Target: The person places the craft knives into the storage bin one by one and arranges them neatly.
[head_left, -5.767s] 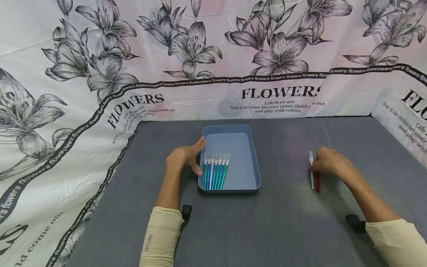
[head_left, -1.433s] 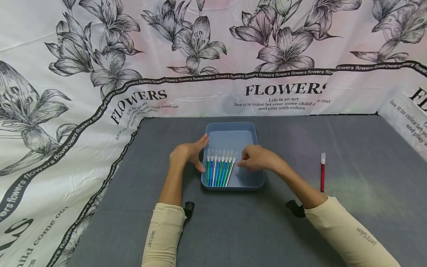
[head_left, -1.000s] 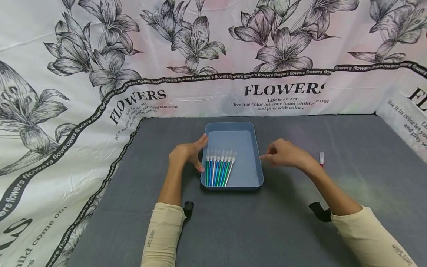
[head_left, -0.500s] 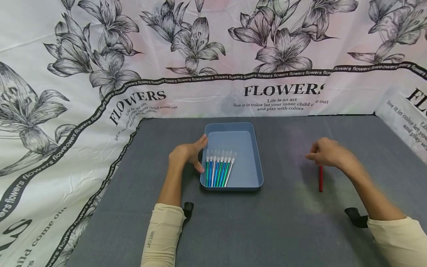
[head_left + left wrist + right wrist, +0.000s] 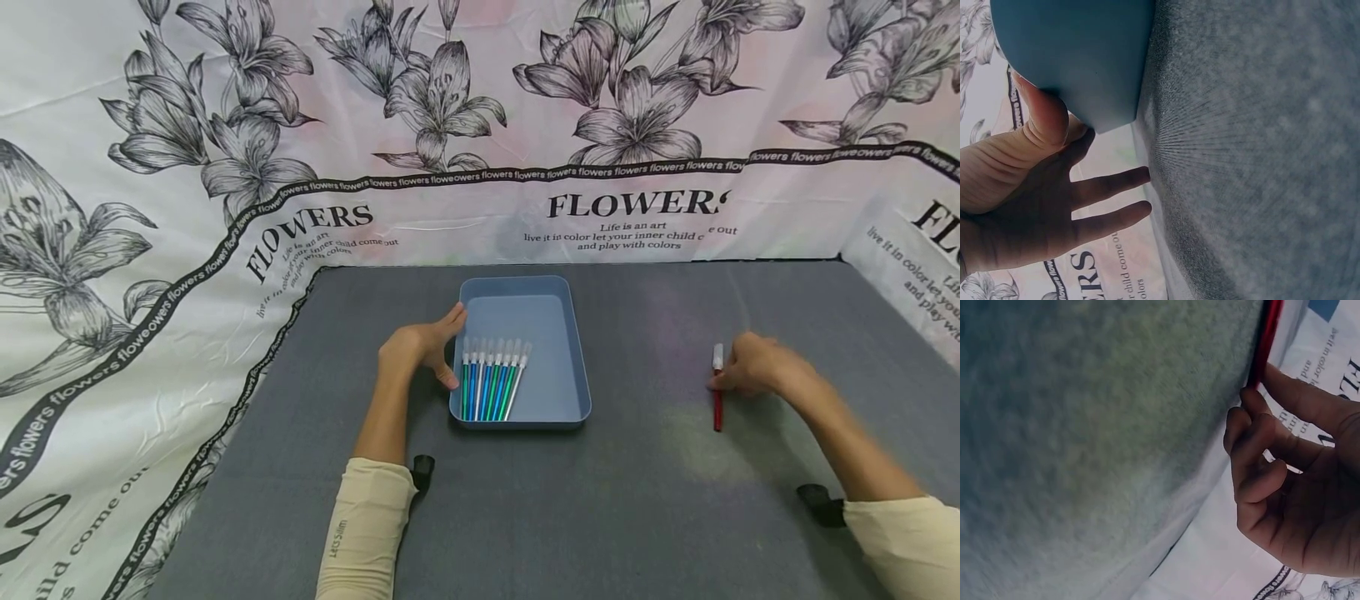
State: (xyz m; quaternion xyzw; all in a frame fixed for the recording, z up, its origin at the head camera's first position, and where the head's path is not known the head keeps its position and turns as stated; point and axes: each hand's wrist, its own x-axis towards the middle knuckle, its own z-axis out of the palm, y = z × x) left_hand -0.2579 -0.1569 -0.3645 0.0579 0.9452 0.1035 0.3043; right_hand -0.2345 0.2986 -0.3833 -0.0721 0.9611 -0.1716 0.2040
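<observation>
A blue tray [image 5: 543, 358] stands on the grey-covered table. My left hand [image 5: 420, 348] touches its left wall with fingers spread. In the left wrist view, the left hand [image 5: 1029, 175] has its thumb near the tray wall [image 5: 1079, 56], with two fingers stretched out below. Several slim craft knives [image 5: 491, 383], green, blue and silver with clear caps, lie side by side in the tray's lower left. Off to the right, my right hand [image 5: 761, 365] pinches a red craft knife [image 5: 717, 408] with a clear cap. The right wrist view shows thumb and fingertip against the red handle [image 5: 1266, 337].
A flower-printed cloth [image 5: 450, 221] hangs behind the table and along its left side. Grey tabletop [image 5: 637, 350] lies between the tray and the red craft knife. A black wrist mount [image 5: 821, 504] sticks out from the right wrist, another [image 5: 422, 473] from the left.
A silver craft knife went from the table into the tray beside the others. My right hand then moved back right and took hold of the red one. My left hand stayed at the tray.
</observation>
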